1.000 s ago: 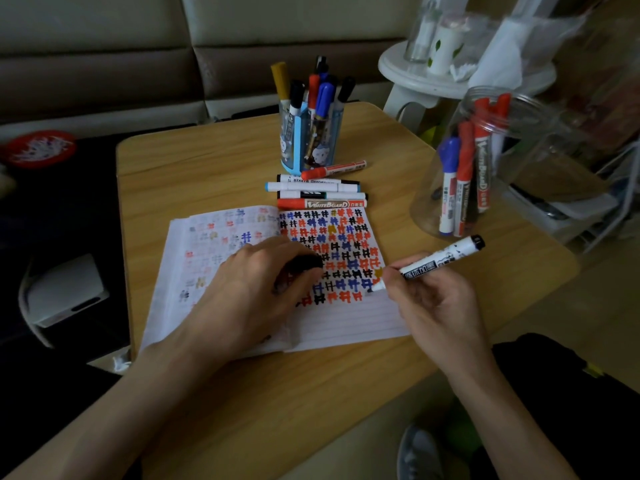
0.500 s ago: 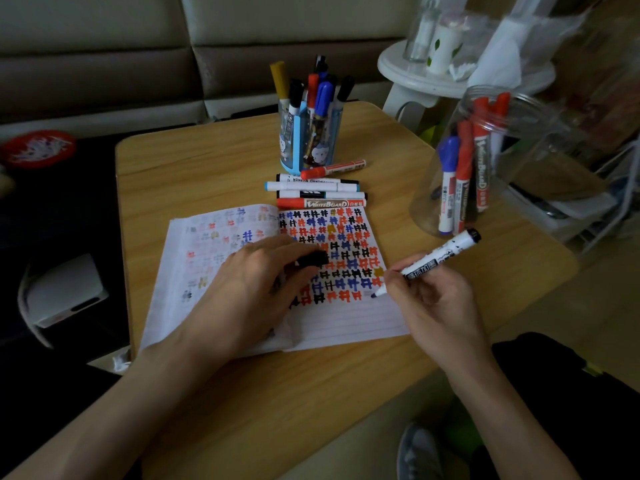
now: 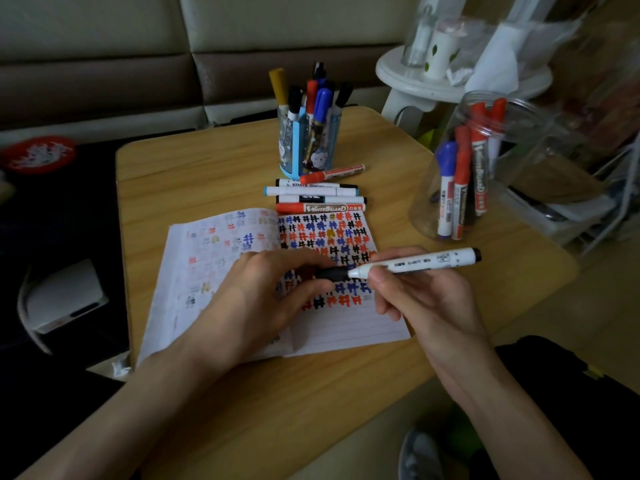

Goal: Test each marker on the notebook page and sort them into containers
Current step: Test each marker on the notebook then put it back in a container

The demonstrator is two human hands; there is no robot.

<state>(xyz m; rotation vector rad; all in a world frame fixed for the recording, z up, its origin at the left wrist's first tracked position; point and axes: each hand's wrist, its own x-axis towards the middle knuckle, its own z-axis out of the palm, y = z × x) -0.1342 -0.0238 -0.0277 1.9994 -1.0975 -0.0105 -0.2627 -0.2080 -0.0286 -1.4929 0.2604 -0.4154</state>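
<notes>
- Left hand [image 3: 263, 299] pinches a black cap [image 3: 332, 274], frame centre.
- Right hand [image 3: 422, 299] grips a white marker [image 3: 422, 263], tip at the cap.
- Both hover over the notebook [image 3: 346, 327].

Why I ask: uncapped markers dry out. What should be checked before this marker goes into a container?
1. Cap seated: the black cap only meets the tip of the white marker, and the marker's white nose shows. Not ok.
2. Grip on marker: the right hand pinches the barrel. Ok.
3. Grip on cap: the left hand pinches it. Ok.
4. Clear jar open, with room: no lid seen, few markers inside. Ok.
5. Blue cup has room: packed with markers. Cannot tell.
6. Test mark on the notebook: many marks, none traceable to this marker. Cannot tell.
</notes>
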